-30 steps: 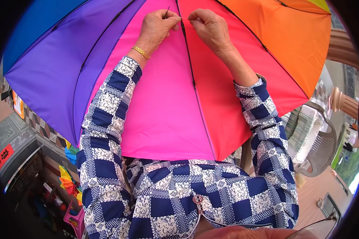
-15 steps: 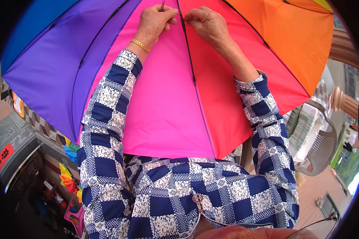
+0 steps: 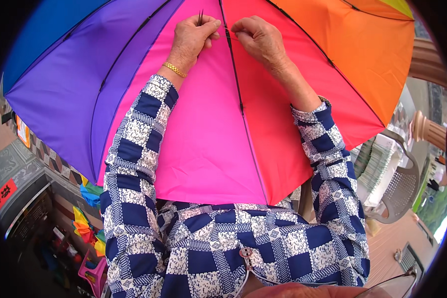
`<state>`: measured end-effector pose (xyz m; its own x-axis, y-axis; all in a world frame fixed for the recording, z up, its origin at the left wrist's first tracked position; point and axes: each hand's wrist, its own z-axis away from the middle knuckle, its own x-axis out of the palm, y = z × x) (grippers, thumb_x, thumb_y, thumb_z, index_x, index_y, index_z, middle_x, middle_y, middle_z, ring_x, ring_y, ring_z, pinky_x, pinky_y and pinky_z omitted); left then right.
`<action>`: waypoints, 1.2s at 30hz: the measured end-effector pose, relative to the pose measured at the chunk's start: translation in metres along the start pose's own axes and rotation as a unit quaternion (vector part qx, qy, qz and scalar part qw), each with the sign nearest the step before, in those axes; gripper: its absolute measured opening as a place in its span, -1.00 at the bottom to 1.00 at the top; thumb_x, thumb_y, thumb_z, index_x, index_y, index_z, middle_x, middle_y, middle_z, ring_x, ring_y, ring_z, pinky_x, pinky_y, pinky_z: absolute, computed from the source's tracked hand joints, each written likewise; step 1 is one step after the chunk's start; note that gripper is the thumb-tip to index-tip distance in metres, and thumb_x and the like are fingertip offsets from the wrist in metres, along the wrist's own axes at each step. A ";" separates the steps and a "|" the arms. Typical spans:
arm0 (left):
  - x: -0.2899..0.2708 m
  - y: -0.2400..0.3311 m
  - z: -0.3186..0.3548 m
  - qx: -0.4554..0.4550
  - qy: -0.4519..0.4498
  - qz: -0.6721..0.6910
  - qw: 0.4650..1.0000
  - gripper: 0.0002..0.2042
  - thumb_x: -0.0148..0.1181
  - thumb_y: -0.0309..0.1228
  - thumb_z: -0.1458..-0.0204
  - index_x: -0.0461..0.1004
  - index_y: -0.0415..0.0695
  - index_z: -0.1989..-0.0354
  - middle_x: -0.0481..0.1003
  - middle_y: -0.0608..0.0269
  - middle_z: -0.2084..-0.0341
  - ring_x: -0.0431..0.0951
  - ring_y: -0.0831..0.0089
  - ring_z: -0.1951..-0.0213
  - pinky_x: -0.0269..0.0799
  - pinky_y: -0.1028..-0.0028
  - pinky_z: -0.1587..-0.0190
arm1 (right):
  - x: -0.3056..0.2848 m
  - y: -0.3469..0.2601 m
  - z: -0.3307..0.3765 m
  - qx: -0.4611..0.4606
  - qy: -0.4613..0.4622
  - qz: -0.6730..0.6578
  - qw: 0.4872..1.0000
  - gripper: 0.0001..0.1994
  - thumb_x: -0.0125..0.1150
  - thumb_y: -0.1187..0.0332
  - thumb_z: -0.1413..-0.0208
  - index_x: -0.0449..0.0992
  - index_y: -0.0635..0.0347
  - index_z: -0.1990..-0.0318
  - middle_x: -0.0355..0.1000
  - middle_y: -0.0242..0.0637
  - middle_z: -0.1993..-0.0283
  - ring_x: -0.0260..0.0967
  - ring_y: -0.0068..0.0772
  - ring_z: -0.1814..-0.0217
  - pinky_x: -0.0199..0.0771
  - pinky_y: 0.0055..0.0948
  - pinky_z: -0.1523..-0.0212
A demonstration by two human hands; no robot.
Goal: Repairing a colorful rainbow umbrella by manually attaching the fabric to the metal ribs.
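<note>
A multicoloured umbrella (image 3: 203,149) is spread in front of me, its inner side with thin black ribs facing me. My left hand (image 3: 192,37) is closed over the pink panel, left of the middle rib (image 3: 233,69). Two thin dark points of a small tool (image 3: 200,18) stick up from its fist; the rest is hidden in the fingers. Just right of that rib, above the red panel, my right hand (image 3: 260,39) is pinched, fingertips close to the rib. Whatever they hold is too fine to make out. Both hands are near the same spot on the rib.
A grey-brown plastic chair (image 3: 400,186) stands at the right beside a stack of pale, striped material (image 3: 375,169). At the lower left are a pink plastic basket (image 3: 94,273) and bright folded cloth (image 3: 84,226). The umbrella's near edge reaches my patterned shirt (image 3: 283,238).
The umbrella and both hands sit slightly lower in view. More of the dark tool's points shows above my left hand. My right hand stays pinched beside the rib.
</note>
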<state>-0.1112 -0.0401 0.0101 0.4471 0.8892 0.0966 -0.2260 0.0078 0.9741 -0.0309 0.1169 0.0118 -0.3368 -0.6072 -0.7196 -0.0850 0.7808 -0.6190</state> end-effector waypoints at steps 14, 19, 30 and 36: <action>-0.004 0.004 -0.008 -0.033 -0.009 -0.017 0.999 -0.85 0.24 -0.40 0.05 0.46 -0.23 0.43 0.48 0.29 0.66 0.34 0.66 0.73 0.24 0.66 0.66 | -0.002 0.001 -0.012 -0.041 -0.032 0.050 0.997 -0.89 0.17 0.48 0.05 0.54 0.04 0.36 0.41 -0.36 0.44 0.44 -0.34 0.36 0.43 -0.40 0.37; -0.003 0.004 -0.009 -0.047 -0.014 -0.030 0.998 -0.85 0.23 -0.39 0.03 0.47 -0.22 0.41 0.47 0.30 0.64 0.33 0.67 0.71 0.22 0.68 0.64 | 0.001 0.004 -0.007 -0.030 -0.032 0.019 0.999 -0.91 0.16 0.49 0.03 0.54 0.08 0.35 0.42 -0.35 0.44 0.44 -0.36 0.36 0.43 -0.43 0.35; 0.004 0.002 0.008 0.027 -0.001 -0.057 0.998 -0.87 0.19 -0.39 -0.01 0.47 -0.19 0.44 0.45 0.38 0.65 0.33 0.71 0.69 0.23 0.69 0.63 | -0.006 -0.007 0.000 -0.030 -0.027 0.006 0.999 -0.90 0.12 0.50 0.04 0.53 0.12 0.36 0.43 -0.31 0.41 0.45 -0.32 0.34 0.44 -0.42 0.33; 0.012 -0.003 0.010 0.151 0.046 -0.180 0.971 -0.85 0.20 -0.35 0.02 0.46 -0.17 0.50 0.45 0.43 0.70 0.37 0.72 0.69 0.30 0.65 0.62 | -0.007 -0.008 0.003 -0.029 -0.037 0.040 0.998 -0.91 0.11 0.43 0.03 0.53 0.06 0.38 0.40 -0.31 0.42 0.43 -0.23 0.34 0.45 -0.31 0.33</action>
<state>-0.0969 -0.0340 0.0098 0.3682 0.8905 -0.2673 0.2007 0.2046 0.9580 -0.0251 0.1146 0.0205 -0.2748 -0.5502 -0.7885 -0.1153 0.8330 -0.5411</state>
